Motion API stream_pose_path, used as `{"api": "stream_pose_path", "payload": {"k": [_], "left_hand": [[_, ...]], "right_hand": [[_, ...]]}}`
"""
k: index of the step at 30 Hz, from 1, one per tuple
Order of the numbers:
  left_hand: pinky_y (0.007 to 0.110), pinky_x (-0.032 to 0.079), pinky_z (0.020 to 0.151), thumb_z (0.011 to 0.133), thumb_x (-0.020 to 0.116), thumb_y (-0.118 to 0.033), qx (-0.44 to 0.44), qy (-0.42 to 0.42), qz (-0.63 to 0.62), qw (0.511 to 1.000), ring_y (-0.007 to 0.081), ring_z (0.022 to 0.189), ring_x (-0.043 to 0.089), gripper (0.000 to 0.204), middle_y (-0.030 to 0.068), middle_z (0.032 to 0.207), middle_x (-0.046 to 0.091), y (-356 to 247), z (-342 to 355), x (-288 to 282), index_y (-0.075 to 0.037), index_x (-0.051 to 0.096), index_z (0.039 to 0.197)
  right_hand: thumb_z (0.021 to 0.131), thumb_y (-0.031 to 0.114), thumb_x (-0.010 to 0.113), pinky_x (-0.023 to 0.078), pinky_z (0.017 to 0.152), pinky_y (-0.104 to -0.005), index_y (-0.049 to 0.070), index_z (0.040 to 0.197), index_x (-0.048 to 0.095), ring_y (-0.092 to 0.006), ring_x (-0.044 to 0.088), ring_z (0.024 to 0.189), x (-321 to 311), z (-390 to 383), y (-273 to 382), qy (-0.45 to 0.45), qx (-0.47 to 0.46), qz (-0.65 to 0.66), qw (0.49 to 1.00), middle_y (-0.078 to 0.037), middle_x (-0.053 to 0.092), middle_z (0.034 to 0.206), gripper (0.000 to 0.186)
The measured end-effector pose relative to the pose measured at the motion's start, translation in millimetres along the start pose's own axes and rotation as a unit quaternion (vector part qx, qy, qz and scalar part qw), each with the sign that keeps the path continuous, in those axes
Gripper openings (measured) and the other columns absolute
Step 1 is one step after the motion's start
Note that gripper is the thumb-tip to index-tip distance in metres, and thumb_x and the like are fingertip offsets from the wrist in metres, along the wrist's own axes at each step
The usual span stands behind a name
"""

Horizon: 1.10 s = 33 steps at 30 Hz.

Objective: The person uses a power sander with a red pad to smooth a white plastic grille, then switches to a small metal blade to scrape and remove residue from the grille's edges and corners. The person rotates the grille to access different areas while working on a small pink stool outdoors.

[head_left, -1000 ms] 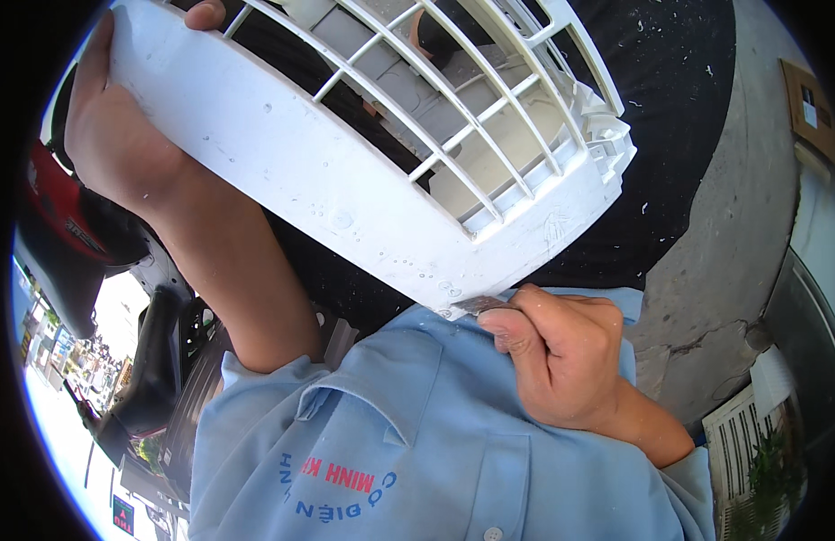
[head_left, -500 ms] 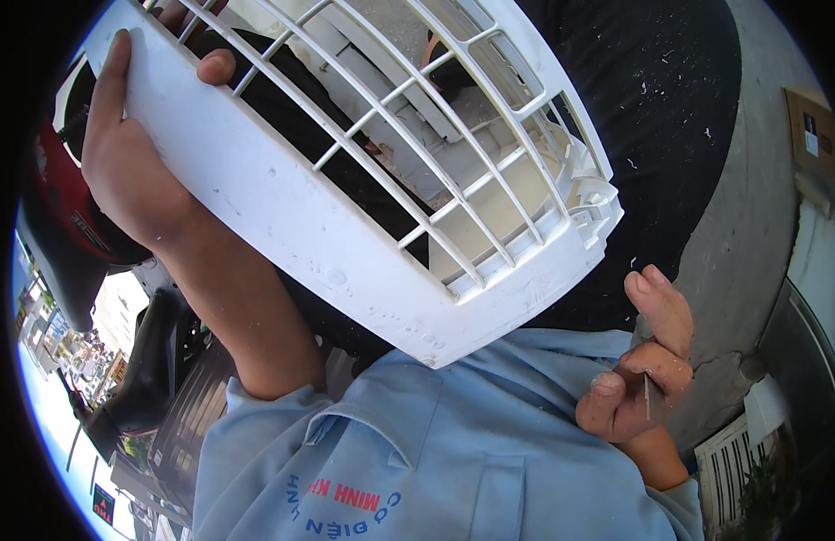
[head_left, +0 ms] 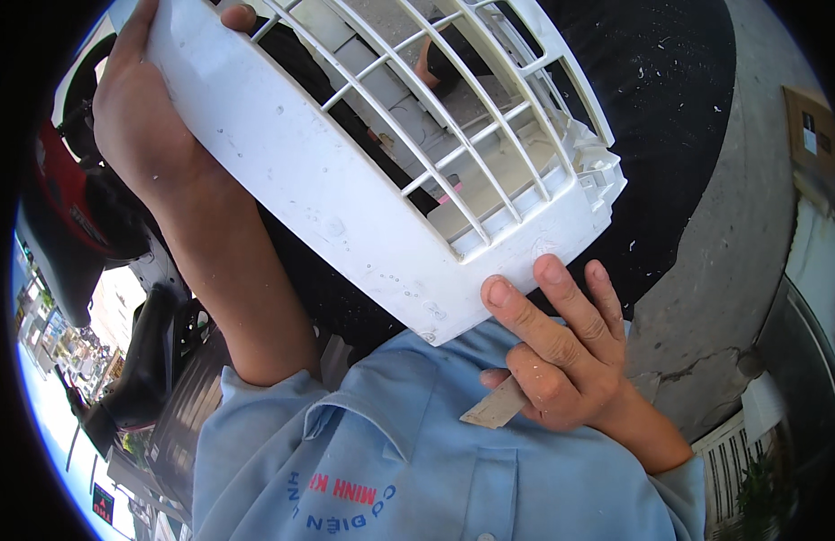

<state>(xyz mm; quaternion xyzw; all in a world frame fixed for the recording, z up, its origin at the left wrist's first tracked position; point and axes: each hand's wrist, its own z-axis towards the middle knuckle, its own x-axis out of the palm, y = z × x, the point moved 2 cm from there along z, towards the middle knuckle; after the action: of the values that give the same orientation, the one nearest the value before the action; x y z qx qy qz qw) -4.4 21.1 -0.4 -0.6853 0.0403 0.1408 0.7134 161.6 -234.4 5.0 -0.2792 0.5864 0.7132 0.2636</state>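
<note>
White plastic grille [head_left: 318,207] slants over the person's dark trousers [head_left: 679,117], its near corner close to the blue shirt [head_left: 255,442]. The left hand [head_left: 142,117] curls around the grille's upper left end, one fingertip showing over the inner edge, seemingly to steady the frame by its solid border rather than its thin bars. On the right hand [head_left: 561,370], three fingers fan out, two tips on or just over the lower border near that corner; thumb and bent forefinger appear to pinch a small flat blade [head_left: 495,404] (angled away from the plastic, probably to leave those fingertips free).
</note>
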Motion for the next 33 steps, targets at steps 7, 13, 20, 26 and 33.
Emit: {"api": "stream_pose_path", "payload": {"k": [7, 13, 20, 26, 33], "left_hand": [[0.021, 0.053, 0.048, 0.104, 0.05, -0.021, -0.032, 0.034, -0.098, 0.994, 0.0172, 0.058, 0.063, 0.04, 0.028, 0.108, 0.07, -4.8, 10.6, 3.8, 0.015, 0.054, 0.12], [0.023, 0.049, 0.05, 0.107, 0.048, -0.031, -0.141, 0.107, -0.153, 0.972, 0.0129, 0.058, 0.057, 0.041, 0.0151, 0.105, 0.07, 27.9, 85.2, -39.5, 0.005, 0.059, 0.122], [0.029, 0.06, 0.049, 0.106, 0.05, -0.037, -0.272, 0.25, -0.204, 0.906, 0.0153, 0.059, 0.068, 0.036, 0.0051, 0.077, 0.067, 14.9, 120.1, -41.7, -0.007, 0.063, 0.121], [0.045, 0.063, 0.083, 0.107, 0.043, -0.034, -0.275, 0.241, -0.189, 0.911, 0.0297, 0.097, 0.073, 0.045, 0.0178, 0.119, 0.069, 24.9, 107.3, -31.0, -0.001, 0.056, 0.134], [0.046, 0.06, 0.091, 0.107, 0.046, -0.032, -0.288, 0.145, -0.131, 0.938, 0.0298, 0.106, 0.07, 0.043, 0.0172, 0.119, 0.068, 31.4, 114.1, 0.1, -0.002, 0.053, 0.137]], "right_hand": [[0.099, 0.032, 0.059, 0.051, 0.084, -0.0413, 0.011, 0.091, 0.051, -0.0263, 0.068, 0.097, -37.6, -5.8, -40.5, -0.152, -0.016, 0.044, 0.987, -0.011, 0.072, 0.111, 0.024], [0.106, 0.021, 0.041, 0.049, 0.073, -0.0357, 0.0, 0.092, 0.06, -0.0224, 0.061, 0.08, -80.0, -98.1, -216.1, -0.384, 0.457, 0.027, 0.802, -0.01, 0.066, 0.086, 0.032], [0.1, 0.033, 0.052, 0.051, 0.093, -0.0414, 0.007, 0.107, 0.075, -0.0332, 0.068, 0.108, 65.4, -228.1, -454.0, -0.222, 0.741, 0.042, 0.633, -0.016, 0.073, 0.107, 0.035], [0.1, 0.047, 0.053, 0.044, 0.106, -0.045, 0.008, 0.138, 0.058, -0.0399, 0.056, 0.126, 11.5, -185.9, -476.7, -0.159, 0.758, -0.155, 0.613, -0.02, 0.06, 0.137, 0.055], [0.084, 0.04, 0.078, 0.053, 0.069, -0.0391, 0.0, 0.102, 0.065, -0.0219, 0.066, 0.081, 39.1, -88.3, -538.7, -0.314, 0.664, 0.25, 0.631, -0.013, 0.066, 0.093, 0.046]]}}
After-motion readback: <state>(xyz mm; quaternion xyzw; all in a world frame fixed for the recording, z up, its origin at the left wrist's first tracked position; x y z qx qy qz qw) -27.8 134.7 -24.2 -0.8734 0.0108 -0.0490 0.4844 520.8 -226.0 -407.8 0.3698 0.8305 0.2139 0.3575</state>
